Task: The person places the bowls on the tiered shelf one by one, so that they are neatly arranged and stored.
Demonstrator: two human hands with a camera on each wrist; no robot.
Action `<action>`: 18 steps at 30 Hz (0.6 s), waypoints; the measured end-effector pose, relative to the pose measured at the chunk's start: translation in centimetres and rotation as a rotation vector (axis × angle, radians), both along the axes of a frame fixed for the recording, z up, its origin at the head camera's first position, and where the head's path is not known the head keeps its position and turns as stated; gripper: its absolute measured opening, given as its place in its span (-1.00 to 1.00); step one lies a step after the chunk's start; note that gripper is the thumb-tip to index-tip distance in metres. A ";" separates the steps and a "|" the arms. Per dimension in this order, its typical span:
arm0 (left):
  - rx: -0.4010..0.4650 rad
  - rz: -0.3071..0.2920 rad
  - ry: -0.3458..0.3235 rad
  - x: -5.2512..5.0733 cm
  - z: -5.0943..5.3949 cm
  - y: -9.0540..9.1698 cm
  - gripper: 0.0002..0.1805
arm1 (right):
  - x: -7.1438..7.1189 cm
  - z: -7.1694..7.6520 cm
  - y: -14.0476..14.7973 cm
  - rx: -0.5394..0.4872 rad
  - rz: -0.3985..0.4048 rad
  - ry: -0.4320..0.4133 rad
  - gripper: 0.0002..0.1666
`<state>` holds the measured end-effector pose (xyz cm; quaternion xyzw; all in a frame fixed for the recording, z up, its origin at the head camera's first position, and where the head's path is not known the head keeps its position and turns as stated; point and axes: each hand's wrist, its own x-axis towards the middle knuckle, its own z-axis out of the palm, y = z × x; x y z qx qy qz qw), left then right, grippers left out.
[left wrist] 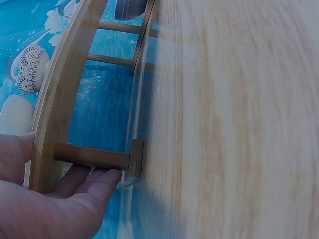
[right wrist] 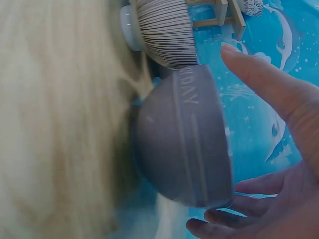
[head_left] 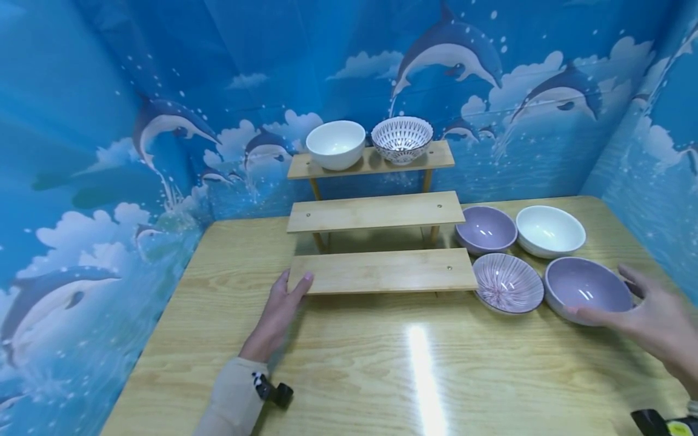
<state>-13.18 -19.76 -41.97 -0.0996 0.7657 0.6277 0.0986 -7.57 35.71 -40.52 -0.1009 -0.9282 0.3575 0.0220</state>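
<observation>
My left hand grips the left end of the lowest board of a three-step wooden stand, thumb on top. The left wrist view shows the fingers under the board, beside a wooden leg. At the right, my right hand is spread around the near purple bowl. In the right wrist view its thumb is extended clear of the grey-looking bowl, and the other fingers are close to the rim; contact is unclear.
A white bowl and a patterned bowl stand on the top board. Beside the stand's right end are a streaked bowl, another purple bowl and a white bowl. Dolphin-print sheets surround the wooden table.
</observation>
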 end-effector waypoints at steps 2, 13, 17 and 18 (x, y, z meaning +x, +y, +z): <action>0.004 -0.003 0.002 0.0 0.0 0.0 -0.06 | 0.2 -0.5 0.1 -0.021 -0.001 0.004 0.39; -0.003 0.006 -0.004 0.0 0.1 0.1 -0.08 | 0.5 -1.6 0.0 -0.063 -0.034 0.043 0.43; -0.009 0.008 -0.005 0.0 0.1 0.2 -0.08 | 0.5 -1.7 0.0 -0.061 -0.043 0.052 0.42; -0.008 0.007 -0.004 0.0 0.1 0.2 -0.08 | 0.5 -1.7 0.0 -0.070 -0.040 0.061 0.41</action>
